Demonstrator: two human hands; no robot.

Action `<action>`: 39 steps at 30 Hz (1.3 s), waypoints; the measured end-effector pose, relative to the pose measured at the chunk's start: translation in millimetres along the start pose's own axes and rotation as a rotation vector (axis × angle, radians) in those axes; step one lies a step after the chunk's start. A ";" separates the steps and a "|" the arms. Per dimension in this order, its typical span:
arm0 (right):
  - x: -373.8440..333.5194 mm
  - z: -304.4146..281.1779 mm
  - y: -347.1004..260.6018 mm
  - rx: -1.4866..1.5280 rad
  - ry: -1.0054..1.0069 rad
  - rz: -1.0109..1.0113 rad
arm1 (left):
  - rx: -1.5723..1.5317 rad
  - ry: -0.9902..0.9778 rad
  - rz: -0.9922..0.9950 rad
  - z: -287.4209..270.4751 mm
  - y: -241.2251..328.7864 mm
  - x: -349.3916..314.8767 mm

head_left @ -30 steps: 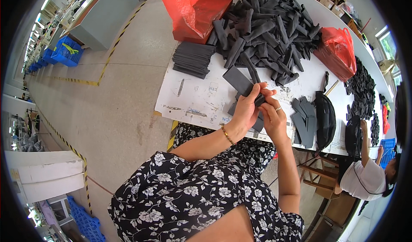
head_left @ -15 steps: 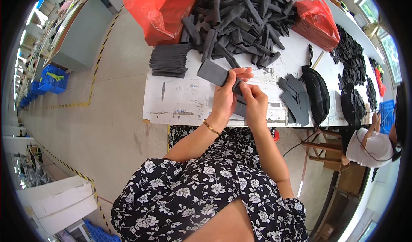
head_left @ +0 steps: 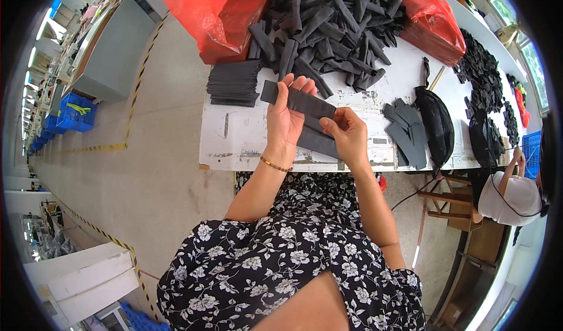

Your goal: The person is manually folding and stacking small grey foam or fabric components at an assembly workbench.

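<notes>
A flat dark grey fabric strip [head_left: 309, 103] is stretched between my hands above the table's front part. My left hand [head_left: 284, 120] grips its left part, thumb over the front and fingers behind. At the other end, my right hand [head_left: 350, 136] pinches the strip between thumb and fingers. Beneath it, more dark strips [head_left: 318, 141] lie on the white table [head_left: 234, 137], partly hidden by my hands. A neat stack of flat dark pieces [head_left: 233, 83] sits to the left. Behind my hands rises a big loose pile of rolled dark fabric pieces [head_left: 328, 29].
Red plastic bags flank the pile, one at left [head_left: 220, 17] and one at right [head_left: 434, 29]. Fanned grey pieces [head_left: 406, 132] lie right of my hands, beside a black mesh pouch [head_left: 435, 125]. A person in a white top [head_left: 509, 199] sits at far right.
My left hand has shifted left along the strip, which was bunched between my hands and now lies extended. My right hand keeps its pinch at the right end.
</notes>
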State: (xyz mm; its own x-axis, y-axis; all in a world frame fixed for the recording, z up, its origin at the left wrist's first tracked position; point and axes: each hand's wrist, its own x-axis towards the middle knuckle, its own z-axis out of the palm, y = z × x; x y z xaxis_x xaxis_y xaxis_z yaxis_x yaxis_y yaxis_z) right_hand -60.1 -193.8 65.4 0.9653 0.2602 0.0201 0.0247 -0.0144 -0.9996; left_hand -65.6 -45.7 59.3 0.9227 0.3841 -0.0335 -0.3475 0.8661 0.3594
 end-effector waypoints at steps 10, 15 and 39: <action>-0.7 -32.3 -2.2 -0.157 -0.035 -0.014 | 0.031 -0.106 0.087 -16.4 24.6 9.2; -1.0 8.7 -18.7 0.094 -0.007 -0.078 | -0.005 -0.217 -0.040 -1.0 17.8 -3.8; -24.9 10.6 -34.0 -0.606 -0.079 -1.151 | -0.226 -0.162 -0.046 -20.6 38.5 -0.3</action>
State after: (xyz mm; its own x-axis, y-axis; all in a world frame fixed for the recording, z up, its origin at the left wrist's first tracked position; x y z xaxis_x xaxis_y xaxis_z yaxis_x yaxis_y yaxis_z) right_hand -87.7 -189.6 98.6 0.2949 0.4701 0.8319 0.9551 -0.1719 -0.2415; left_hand -82.7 -5.9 53.9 0.9468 0.3021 0.1114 -0.3161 0.9379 0.1428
